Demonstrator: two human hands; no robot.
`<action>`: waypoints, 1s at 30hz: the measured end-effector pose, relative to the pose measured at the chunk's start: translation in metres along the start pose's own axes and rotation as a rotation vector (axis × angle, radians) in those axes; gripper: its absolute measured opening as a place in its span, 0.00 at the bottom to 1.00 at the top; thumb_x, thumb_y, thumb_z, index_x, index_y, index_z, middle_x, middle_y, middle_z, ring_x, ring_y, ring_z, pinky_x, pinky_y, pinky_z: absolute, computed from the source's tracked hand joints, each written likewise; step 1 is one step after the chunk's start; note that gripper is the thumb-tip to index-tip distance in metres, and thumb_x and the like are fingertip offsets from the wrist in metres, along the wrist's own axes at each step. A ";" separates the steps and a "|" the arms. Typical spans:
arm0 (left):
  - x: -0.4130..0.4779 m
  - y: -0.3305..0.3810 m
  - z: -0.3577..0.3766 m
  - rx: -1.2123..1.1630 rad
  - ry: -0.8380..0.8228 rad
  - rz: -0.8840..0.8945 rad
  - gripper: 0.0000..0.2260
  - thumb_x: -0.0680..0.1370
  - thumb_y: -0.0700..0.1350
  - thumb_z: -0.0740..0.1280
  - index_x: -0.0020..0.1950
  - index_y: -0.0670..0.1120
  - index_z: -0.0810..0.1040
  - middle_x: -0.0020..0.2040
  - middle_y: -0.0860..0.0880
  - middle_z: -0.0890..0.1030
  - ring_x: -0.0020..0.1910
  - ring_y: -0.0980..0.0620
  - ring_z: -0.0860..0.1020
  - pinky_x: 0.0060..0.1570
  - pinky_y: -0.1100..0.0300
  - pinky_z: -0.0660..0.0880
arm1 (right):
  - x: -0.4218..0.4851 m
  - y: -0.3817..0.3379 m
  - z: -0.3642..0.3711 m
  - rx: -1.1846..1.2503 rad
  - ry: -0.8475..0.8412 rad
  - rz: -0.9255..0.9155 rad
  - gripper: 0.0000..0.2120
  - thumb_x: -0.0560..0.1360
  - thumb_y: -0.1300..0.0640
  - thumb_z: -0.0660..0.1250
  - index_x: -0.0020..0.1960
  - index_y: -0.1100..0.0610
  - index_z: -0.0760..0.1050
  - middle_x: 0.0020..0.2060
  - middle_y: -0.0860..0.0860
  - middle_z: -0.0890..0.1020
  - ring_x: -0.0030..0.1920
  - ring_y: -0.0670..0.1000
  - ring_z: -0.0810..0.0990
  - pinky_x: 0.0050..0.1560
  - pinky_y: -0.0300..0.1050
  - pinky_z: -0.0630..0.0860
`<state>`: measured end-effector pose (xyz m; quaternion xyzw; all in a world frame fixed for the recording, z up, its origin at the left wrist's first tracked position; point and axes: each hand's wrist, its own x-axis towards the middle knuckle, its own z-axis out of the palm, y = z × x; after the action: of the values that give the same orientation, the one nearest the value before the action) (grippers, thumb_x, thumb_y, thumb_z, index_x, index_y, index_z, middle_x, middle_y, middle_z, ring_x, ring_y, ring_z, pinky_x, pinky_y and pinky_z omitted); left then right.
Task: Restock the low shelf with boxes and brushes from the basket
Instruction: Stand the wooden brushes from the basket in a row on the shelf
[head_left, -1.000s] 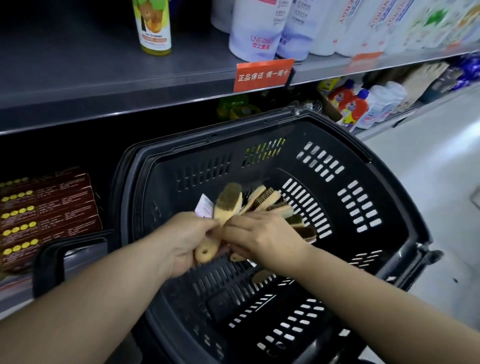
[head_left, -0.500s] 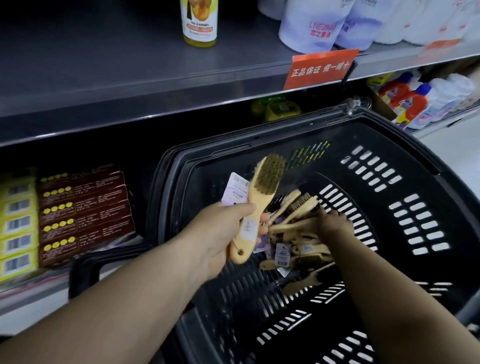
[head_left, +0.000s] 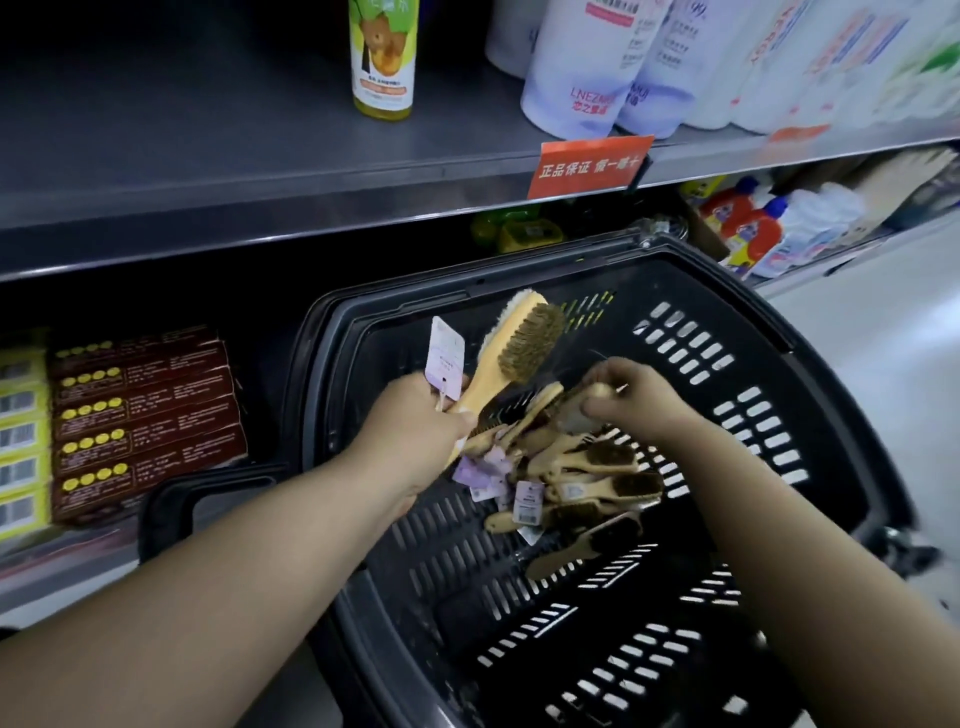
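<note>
My left hand (head_left: 415, 415) grips the handle of a wooden brush (head_left: 511, 343) with a white tag, held bristles-up above the black basket (head_left: 727, 322). My right hand (head_left: 628, 395) reaches into the basket and pinches the handle of another wooden brush (head_left: 597, 392) at the top of the pile. Several more tagged brushes (head_left: 587, 483) lie heaped on the basket floor. The low shelf (head_left: 62, 566) at the left holds stacked dark red boxes (head_left: 145, 415) and yellow boxes (head_left: 21, 436).
A grey upper shelf (head_left: 260, 171) carries a yellow-green bottle (head_left: 382, 57), white refill pouches (head_left: 597, 67) and an orange label (head_left: 587, 163). Red and white bottles (head_left: 758, 223) stand on the low shelf at the right. The basket's handle (head_left: 208, 493) juts left. Pale floor lies at the right.
My left hand has lifted its brush a little higher. My right hand has risen from the pile and now pinches a brush handle. The view has shifted left.
</note>
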<state>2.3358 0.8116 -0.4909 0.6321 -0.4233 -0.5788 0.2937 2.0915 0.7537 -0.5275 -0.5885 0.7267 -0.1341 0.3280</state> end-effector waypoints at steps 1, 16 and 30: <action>-0.001 0.002 -0.001 -0.011 -0.001 0.004 0.10 0.74 0.37 0.69 0.55 0.44 0.79 0.49 0.45 0.83 0.48 0.43 0.80 0.51 0.50 0.76 | -0.014 -0.013 -0.010 0.144 0.002 -0.013 0.10 0.68 0.63 0.69 0.48 0.54 0.77 0.42 0.50 0.79 0.42 0.48 0.78 0.39 0.38 0.74; -0.053 0.006 -0.016 -0.228 -0.647 -0.167 0.13 0.76 0.46 0.63 0.57 0.40 0.75 0.50 0.39 0.84 0.46 0.43 0.83 0.47 0.47 0.80 | -0.139 -0.097 -0.012 1.538 -0.025 0.138 0.16 0.62 0.65 0.52 0.47 0.58 0.71 0.41 0.53 0.70 0.40 0.51 0.73 0.50 0.52 0.73; -0.045 0.002 -0.008 -0.229 -0.284 0.097 0.13 0.79 0.42 0.64 0.63 0.47 0.73 0.48 0.43 0.84 0.44 0.42 0.81 0.50 0.41 0.75 | -0.130 -0.114 0.044 1.362 -0.133 0.214 0.10 0.79 0.60 0.60 0.55 0.62 0.77 0.40 0.54 0.85 0.38 0.51 0.84 0.35 0.45 0.80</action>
<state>2.3444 0.8490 -0.4661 0.4853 -0.4217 -0.6918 0.3288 2.2195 0.8540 -0.4528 -0.1833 0.5129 -0.4911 0.6798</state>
